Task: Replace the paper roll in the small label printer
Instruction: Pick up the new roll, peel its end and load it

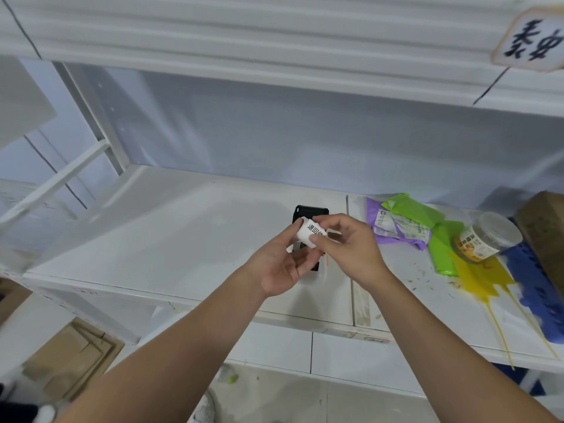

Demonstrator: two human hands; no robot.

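I hold the paper roll pinched between left hand and right hand fingertips; it looks light and crushable, so I grip its ends.

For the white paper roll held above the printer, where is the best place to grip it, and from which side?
Grip the paper roll across its curved side, from below left, as the left hand does. That leaves the right hand free at the loose end.
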